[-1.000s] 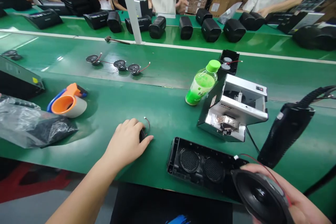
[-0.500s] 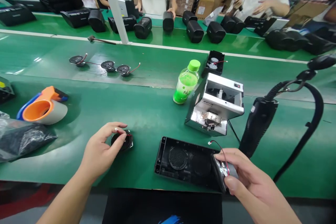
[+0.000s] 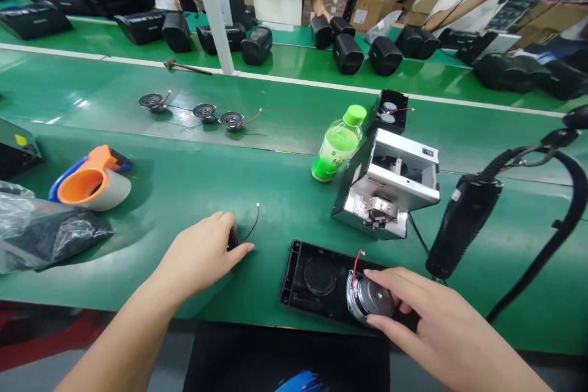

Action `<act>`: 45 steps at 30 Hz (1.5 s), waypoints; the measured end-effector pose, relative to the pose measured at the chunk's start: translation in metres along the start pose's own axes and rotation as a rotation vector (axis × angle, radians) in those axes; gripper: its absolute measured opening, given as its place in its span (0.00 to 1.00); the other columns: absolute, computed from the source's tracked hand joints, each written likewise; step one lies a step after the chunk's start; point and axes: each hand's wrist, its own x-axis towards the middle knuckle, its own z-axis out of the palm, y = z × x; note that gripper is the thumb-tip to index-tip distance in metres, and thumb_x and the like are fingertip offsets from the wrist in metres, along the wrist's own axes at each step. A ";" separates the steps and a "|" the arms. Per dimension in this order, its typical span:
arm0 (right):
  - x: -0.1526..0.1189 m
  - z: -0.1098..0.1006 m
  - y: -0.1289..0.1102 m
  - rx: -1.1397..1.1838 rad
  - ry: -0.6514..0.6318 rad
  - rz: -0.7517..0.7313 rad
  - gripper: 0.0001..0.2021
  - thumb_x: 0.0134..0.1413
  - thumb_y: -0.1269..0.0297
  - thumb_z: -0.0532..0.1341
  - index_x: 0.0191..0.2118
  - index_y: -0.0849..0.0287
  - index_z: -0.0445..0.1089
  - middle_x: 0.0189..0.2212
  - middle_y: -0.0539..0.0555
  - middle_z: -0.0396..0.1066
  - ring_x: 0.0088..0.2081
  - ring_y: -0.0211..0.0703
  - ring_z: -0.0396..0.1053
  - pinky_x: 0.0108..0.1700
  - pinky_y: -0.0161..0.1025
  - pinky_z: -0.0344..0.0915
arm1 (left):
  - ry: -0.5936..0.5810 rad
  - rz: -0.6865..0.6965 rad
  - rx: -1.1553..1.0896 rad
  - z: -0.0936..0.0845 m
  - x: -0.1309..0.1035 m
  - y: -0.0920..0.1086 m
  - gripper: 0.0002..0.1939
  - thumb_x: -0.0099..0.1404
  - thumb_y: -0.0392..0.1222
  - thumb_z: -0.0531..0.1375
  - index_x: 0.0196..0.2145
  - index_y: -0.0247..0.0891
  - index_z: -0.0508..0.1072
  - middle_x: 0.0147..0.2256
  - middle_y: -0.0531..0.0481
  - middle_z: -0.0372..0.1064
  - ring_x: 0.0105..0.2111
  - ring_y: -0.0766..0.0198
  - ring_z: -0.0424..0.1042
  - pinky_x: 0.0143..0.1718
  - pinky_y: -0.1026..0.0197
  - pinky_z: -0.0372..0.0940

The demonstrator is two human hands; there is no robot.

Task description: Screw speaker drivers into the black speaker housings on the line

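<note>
Speaker driver pinched by right hand over housing, left hand covering another driver

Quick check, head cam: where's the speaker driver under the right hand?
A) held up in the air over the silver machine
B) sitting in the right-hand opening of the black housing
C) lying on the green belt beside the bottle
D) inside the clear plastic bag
B: the right hand presses the speaker driver into the right-hand opening of the black housing, with the left grille opening bare.
</note>
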 end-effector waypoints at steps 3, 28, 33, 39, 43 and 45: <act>0.002 -0.002 0.005 -0.051 0.016 -0.043 0.22 0.69 0.52 0.65 0.65 0.40 0.67 0.53 0.47 0.83 0.41 0.41 0.84 0.40 0.36 0.85 | -0.015 -0.055 -0.122 0.004 -0.012 -0.007 0.17 0.70 0.58 0.64 0.36 0.45 0.65 0.29 0.54 0.72 0.27 0.56 0.73 0.28 0.56 0.62; -0.006 0.027 0.023 -0.150 -0.083 -0.140 0.28 0.68 0.65 0.64 0.70 0.47 0.62 0.64 0.51 0.78 0.58 0.48 0.81 0.59 0.52 0.84 | 0.156 0.467 -0.100 0.021 -0.058 -0.060 0.20 0.79 0.49 0.59 0.65 0.54 0.76 0.60 0.47 0.79 0.52 0.53 0.83 0.50 0.58 0.79; -0.007 0.030 0.020 -0.102 -0.062 -0.116 0.25 0.69 0.66 0.63 0.69 0.50 0.66 0.63 0.54 0.78 0.59 0.51 0.81 0.58 0.53 0.85 | 0.248 0.512 -0.330 -0.006 -0.056 0.012 0.20 0.79 0.48 0.62 0.66 0.54 0.72 0.56 0.48 0.77 0.45 0.60 0.83 0.45 0.62 0.79; 0.001 0.027 0.015 -0.029 -0.077 -0.093 0.27 0.63 0.71 0.68 0.66 0.52 0.69 0.61 0.56 0.79 0.57 0.53 0.81 0.60 0.57 0.83 | 0.002 0.630 -0.150 -0.014 -0.037 0.113 0.21 0.72 0.34 0.67 0.60 0.50 0.75 0.54 0.47 0.75 0.42 0.56 0.82 0.42 0.54 0.80; 0.005 0.023 0.011 0.025 -0.101 -0.067 0.26 0.63 0.72 0.68 0.65 0.52 0.70 0.60 0.55 0.79 0.57 0.54 0.81 0.58 0.57 0.84 | -0.111 0.629 0.017 -0.007 -0.027 0.133 0.25 0.68 0.29 0.65 0.60 0.46 0.75 0.52 0.46 0.73 0.36 0.57 0.80 0.37 0.54 0.79; 0.006 0.022 0.010 0.048 -0.109 -0.049 0.26 0.63 0.71 0.69 0.65 0.53 0.70 0.60 0.55 0.79 0.57 0.55 0.80 0.57 0.57 0.84 | -0.130 0.631 0.071 -0.004 -0.023 0.134 0.26 0.69 0.28 0.63 0.61 0.45 0.74 0.52 0.45 0.73 0.35 0.57 0.81 0.37 0.54 0.79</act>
